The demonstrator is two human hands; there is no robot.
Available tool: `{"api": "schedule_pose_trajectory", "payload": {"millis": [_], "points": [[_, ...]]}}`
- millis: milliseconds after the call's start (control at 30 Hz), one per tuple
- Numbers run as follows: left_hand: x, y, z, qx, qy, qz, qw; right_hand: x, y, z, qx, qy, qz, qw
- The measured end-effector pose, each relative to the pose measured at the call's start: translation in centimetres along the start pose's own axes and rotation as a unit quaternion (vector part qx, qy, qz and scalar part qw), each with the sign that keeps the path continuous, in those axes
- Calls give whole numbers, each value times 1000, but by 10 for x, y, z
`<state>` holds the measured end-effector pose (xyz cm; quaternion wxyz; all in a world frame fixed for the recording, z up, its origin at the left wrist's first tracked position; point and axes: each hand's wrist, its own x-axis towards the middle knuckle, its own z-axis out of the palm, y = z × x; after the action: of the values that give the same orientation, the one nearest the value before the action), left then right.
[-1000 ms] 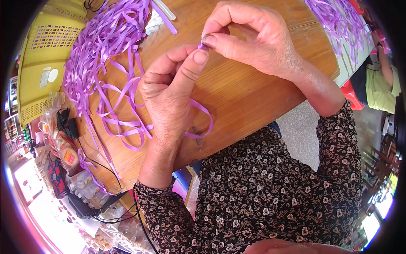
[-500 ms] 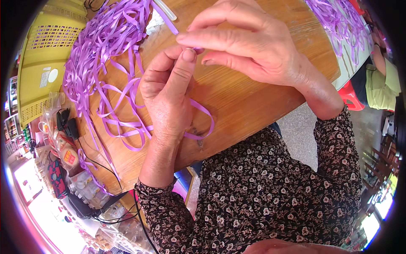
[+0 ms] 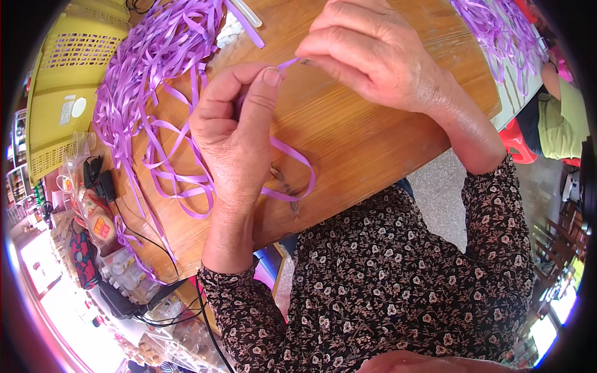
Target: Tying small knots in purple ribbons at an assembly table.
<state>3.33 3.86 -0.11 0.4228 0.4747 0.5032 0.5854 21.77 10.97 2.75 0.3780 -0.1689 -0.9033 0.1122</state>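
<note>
My left hand [image 3: 239, 121] pinches a narrow purple ribbon [image 3: 287, 64] between thumb and forefinger above the wooden table. The ribbon's short end reaches across to my right hand [image 3: 379, 59], whose thumb and fingers are closed on it, so a taut bit spans the gap between the two hands. Below my left wrist the same colour of ribbon curves out in a loop [image 3: 309, 171] over the table. A large tangled heap of purple ribbons [image 3: 146, 74] lies to the left, with loose strands trailing toward my left forearm.
A yellow perforated basket [image 3: 71, 90] stands at the far left. Black cables and an adapter [image 3: 106, 186], plus plastic bags, crowd the table's left edge. More purple ribbons [image 3: 500, 37] hang at the back right, near a red stool [image 3: 517, 142] and another person [image 3: 563, 121].
My hands have drawn apart: the right moved right, the left slightly left and down. The ribbon between them is now stretched and visible.
</note>
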Motion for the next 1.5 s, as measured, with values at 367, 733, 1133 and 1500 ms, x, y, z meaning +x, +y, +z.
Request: {"api": "schedule_pose_trajectory", "payload": {"millis": [367, 733, 1133, 1500], "points": [[-1, 1, 1, -47, 16, -27, 998, 4, 34, 15, 4, 90, -148, 985], [-5, 2, 6, -41, -12, -19, 999, 4, 65, 30, -132, 169, -361, 908], [13, 17, -27, 83, -74, 51, 993, 3, 78, 13, 701, 326, -113, 624], [2, 29, -39, 0, -70, -32, 997, 27, 1, -10, -224, 140, 21, 964]]}}
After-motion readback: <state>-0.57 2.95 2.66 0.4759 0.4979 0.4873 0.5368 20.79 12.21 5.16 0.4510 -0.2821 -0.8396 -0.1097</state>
